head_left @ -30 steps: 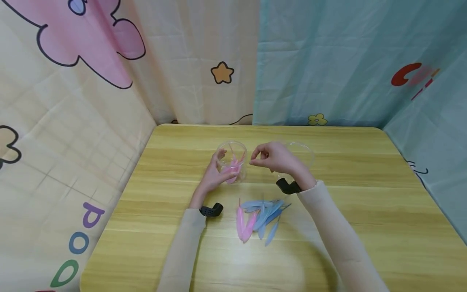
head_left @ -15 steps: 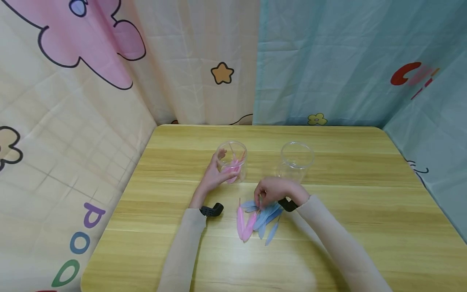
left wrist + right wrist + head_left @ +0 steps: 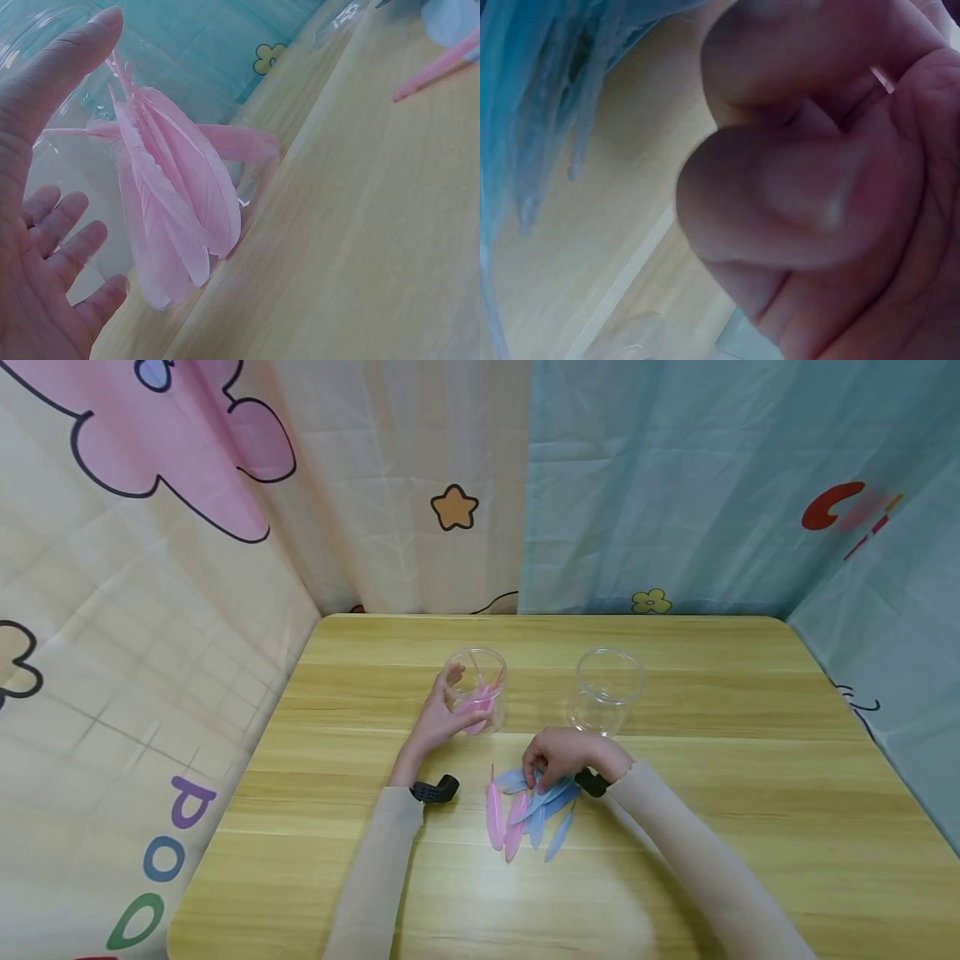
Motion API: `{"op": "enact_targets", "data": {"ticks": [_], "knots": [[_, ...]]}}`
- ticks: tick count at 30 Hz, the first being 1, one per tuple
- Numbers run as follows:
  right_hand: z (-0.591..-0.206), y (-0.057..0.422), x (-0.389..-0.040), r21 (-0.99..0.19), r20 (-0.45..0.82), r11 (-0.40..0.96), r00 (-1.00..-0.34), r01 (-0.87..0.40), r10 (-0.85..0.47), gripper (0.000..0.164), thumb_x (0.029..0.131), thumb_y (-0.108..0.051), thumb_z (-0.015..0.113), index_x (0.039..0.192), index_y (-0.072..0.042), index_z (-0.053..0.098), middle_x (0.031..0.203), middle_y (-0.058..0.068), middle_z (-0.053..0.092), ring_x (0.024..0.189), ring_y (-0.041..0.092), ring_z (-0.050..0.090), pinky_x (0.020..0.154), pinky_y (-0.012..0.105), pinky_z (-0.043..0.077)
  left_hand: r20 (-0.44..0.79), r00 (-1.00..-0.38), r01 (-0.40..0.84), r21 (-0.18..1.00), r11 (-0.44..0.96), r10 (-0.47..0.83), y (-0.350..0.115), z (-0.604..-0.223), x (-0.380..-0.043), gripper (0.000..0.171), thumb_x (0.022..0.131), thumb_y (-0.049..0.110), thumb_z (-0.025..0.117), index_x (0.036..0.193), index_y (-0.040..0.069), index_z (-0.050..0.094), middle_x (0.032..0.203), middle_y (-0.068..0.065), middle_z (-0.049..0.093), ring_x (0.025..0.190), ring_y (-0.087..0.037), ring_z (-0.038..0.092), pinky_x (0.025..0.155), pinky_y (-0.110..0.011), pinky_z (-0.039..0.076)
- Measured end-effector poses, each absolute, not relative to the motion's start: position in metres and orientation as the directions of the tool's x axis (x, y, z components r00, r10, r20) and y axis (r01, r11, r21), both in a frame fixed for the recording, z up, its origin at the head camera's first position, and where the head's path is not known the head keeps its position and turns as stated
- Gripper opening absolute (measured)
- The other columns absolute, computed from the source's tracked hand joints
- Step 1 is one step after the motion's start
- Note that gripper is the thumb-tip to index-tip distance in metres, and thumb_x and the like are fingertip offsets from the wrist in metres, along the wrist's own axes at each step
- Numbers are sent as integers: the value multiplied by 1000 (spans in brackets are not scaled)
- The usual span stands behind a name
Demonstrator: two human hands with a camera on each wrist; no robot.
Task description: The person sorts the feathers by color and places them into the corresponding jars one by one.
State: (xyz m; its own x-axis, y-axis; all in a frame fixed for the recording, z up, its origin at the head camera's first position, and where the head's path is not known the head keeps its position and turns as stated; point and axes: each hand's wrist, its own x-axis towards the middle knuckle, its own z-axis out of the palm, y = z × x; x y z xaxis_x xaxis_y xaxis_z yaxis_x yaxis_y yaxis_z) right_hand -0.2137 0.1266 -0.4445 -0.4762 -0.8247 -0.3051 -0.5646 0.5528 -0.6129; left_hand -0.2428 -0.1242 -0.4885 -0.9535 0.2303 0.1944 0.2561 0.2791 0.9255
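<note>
Table (image 3: 750, 760): yellow wood — round corners
Cream curtain (image 3: 375, 518): orange star (image 3: 454, 507)
Blue curtain (image 3: 645, 493): yellow flower (image 3: 651, 602)
Light (image 3: 491, 885): table shines — white

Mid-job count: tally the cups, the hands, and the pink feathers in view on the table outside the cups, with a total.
Cups: 2 (near left, right)
Hands: 2 (left hand, right hand)
Pink feathers on the table, outside the cups: 2
Total: 6
</note>
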Motion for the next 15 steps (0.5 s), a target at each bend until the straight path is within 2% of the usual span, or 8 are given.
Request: {"op": "enact_targets", "data": {"ticks": [10,15], "knots": [[-446,122,-219,-627,-370,535,-388,-566,-844,11,78,-10,78,75,-13,68,59,-11,50,53,1,43,52,20,34,201,-952,262,926,271,232,-125,-488,-243,100,74,35,82,150,16,19,150,-2,31,137,-17,25,106,-51,22],[-443,124,-219,-652,-349,507,-370,-564,-861,11,79,-9,77,76,-12,67,60,-10,50,54,1,43,53,20,35,204,-951,263,929,260,230,-124,-489,-243,102,73,35,82,150,15,19,150,-2,31,137,-17,25,106,-52,23]]}}
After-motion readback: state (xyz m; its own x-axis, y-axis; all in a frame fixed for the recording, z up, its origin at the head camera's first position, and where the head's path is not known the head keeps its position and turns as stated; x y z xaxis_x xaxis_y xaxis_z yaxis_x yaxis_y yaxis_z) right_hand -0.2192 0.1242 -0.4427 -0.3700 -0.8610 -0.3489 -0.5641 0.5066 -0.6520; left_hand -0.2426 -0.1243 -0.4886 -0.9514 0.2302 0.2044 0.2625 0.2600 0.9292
